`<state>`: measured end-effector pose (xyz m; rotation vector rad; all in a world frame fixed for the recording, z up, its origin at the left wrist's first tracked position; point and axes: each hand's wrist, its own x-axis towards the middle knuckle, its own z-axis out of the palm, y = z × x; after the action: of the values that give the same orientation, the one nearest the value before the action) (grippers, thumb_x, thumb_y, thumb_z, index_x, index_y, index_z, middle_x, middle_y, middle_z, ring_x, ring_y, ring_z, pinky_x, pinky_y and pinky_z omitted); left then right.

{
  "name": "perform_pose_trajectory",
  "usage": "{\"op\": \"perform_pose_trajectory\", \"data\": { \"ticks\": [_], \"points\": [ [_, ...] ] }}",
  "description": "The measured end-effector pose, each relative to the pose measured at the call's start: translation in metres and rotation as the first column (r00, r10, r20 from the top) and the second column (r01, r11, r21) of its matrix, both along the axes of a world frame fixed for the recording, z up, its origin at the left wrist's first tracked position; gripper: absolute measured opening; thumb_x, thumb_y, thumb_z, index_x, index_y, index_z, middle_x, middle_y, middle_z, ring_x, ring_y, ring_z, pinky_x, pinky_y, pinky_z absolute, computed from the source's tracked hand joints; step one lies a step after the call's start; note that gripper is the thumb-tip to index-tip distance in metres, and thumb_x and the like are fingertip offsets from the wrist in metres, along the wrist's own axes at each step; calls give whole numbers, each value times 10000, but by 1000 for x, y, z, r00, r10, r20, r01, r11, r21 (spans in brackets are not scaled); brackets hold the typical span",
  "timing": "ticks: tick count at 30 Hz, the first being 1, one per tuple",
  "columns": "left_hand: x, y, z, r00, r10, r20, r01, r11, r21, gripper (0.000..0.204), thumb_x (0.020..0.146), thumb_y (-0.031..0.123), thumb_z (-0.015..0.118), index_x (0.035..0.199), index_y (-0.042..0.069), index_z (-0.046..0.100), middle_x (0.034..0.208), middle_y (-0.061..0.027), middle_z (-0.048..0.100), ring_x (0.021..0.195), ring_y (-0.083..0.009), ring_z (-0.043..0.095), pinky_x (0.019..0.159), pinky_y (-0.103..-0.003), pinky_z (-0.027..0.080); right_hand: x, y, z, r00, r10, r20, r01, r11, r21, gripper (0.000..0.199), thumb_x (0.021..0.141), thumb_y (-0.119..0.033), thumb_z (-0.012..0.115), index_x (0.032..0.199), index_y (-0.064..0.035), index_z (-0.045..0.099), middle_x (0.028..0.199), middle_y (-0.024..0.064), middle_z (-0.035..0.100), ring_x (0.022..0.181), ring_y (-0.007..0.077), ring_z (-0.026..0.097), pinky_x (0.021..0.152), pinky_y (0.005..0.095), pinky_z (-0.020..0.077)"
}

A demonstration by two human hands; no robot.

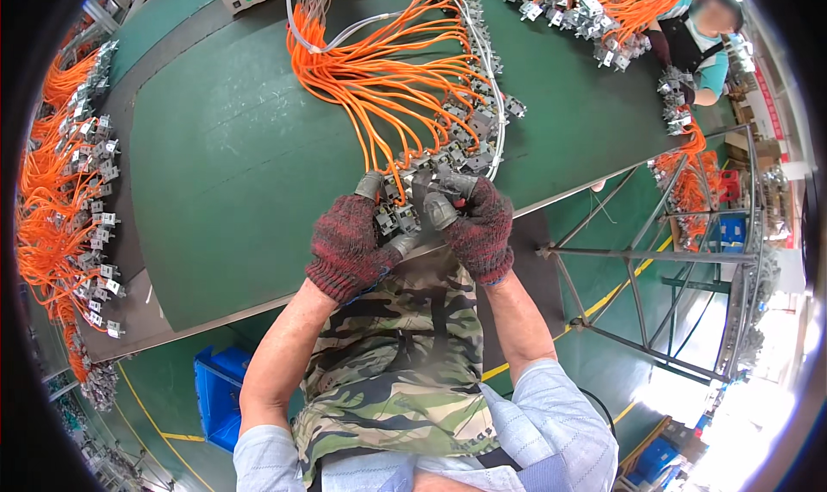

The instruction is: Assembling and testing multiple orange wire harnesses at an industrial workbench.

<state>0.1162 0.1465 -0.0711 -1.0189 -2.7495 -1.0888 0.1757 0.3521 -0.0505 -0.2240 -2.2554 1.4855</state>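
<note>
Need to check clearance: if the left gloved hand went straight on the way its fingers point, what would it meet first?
The left hand already touches the cluster of grey metal connectors; beyond lie the fanned orange cables on the green table mat. Depth is unclear.

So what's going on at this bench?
A person in knit gloves stands at a green table, both hands on a bundle of orange cables ending in small grey metal connectors. The left hand and right hand are closed around connectors at the table's near edge. More orange cable bundles lie at the far left and at the top, where another person works.
</note>
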Motion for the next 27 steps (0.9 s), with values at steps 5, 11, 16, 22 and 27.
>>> {"op": "perform_pose_trajectory", "data": {
  "ticks": [5,11,16,22,27],
  "points": [
    [2,2,-3,1000,12,10,-12,1000,9,949,796,416,909,1513,-37,483,1092,-217,697,970,-396,700,854,-497,575,4,-2,1,999,-34,-31,28,984,-177,234,909,-39,835,1124,-1,750,874,-7,669,785,65,593,713,264,544],
    [1,0,-3,999,16,-32,-15,1000,22,934,794,412,901,1501,-40,491,1058,-205,699,957,-383,688,834,-496,568,36,14,-5,995,-93,18,93,920,-380,253,908,-30,837,1134,-17,726,897,-41,612,809,48,573,734,242,544],
    [1,3,-3,999,25,-48,-23,999,44,889,791,401,899,1470,-26,516,1034,-181,693,930,-373,678,807,-490,564,41,14,-26,991,-112,76,131,940,-314,259,887,-76,853,1114,-18,741,885,-46,608,800,48,527,737,232,504],
    [1,2,0,1000,19,17,-19,1000,1,961,800,417,899,1533,-33,470,1084,-225,703,975,-397,692,860,-499,566,40,7,-30,996,-91,17,92,955,-281,275,882,-91,858,1121,-19,742,874,-49,626,801,51,532,753,234,503],
    [4,3,3,997,33,65,-35,999,19,981,791,416,910,1534,-38,459,1096,-236,698,983,-409,686,867,-510,562,42,1,-17,996,-93,3,89,943,-321,223,903,-70,829,1099,-13,741,878,-43,669,790,51,559,756,239,519]
  ]
}}
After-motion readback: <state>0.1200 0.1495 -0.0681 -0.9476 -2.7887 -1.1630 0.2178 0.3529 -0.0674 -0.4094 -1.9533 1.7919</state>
